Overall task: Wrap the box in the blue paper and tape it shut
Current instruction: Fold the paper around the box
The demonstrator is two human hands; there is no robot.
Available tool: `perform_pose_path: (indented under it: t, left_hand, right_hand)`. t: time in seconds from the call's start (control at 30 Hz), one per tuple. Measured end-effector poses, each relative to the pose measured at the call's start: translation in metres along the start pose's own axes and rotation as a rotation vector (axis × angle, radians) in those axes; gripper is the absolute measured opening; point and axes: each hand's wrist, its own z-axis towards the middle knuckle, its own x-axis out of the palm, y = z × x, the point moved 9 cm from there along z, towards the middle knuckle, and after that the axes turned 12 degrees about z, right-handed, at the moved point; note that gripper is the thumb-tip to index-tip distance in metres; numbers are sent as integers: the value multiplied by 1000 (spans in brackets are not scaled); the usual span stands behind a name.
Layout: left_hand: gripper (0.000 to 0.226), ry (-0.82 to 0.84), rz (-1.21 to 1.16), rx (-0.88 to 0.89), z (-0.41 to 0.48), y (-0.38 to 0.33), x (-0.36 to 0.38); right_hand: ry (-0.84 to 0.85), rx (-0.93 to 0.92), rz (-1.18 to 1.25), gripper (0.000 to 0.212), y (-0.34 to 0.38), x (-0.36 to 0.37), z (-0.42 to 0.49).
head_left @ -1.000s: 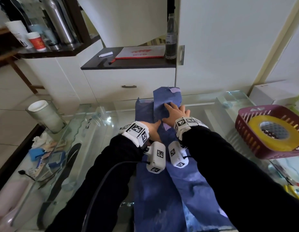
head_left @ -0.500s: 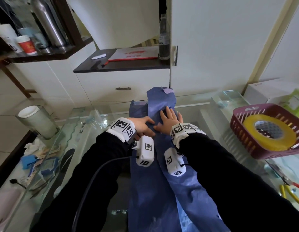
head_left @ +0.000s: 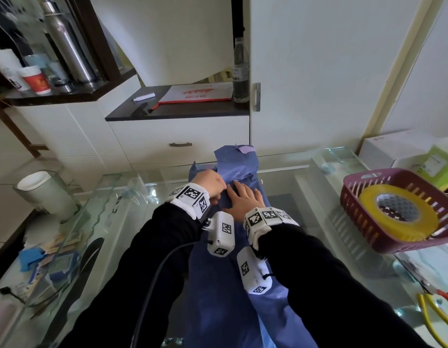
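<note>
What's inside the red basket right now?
A yellow tape roll lies flat in the basket, filling most of it. The basket's perforated floor shows through the roll's hole. Anything under the roll or behind the near wall is covered.

The blue paper (head_left: 217,285) is running down the middle of the glass table (head_left: 305,209), and the left hand (head_left: 210,184) and right hand (head_left: 244,200) are crowding together on its far end. To the right, bare glass is lying open as far as the maroon basket (head_left: 393,243) holding the yellow tape roll (head_left: 367,204). Yellow-handled pliers (head_left: 431,312) are lying at the near right. To the left, glass is lying open up to the white canister (head_left: 45,194). The white cabinet (head_left: 182,136) is standing just beyond the far edge, closing off that side.
</note>
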Motion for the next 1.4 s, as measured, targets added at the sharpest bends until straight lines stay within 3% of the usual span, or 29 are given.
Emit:
perform_pose_path:
  t: [0.1, 0.17, 0.2, 0.37, 0.7, 0.97, 1.23, 1.4]
  left_hand:
    - [19, -156, 45, 45, -6, -5, -18]
    - [7, -251, 91, 33, -11, -5, -27]
    - [25, -277, 99, 11, -11, -3, -29]
    - [58, -167, -8, 21, -28, -3, -13]
    - [33, -173, -2, 140, -63, 4, 3]
    - [41, -243, -68, 23, -84, 38, -12]
    - [52, -196, -1, 44, -92, 25, -16]
    - [60, -276, -118, 40, -88, 21, -37]
  right_hand:
    - [-1, -25, -34, 69, 9, -3, -19]
    - [1, -37, -83, 62, 13, -5, -31]
    - [7, -34, -94, 60, 14, -6, -38]
    - [60, -36, -129, 61, 22, -4, -78]
    - [89, -84, -100, 79, 34, 16, -138]
    - [64, -117, -64, 85, 46, 19, -166]
    - [50, -122, -60, 84, 48, 0, -168]
    - [-29, -121, -23, 84, 45, -14, -156]
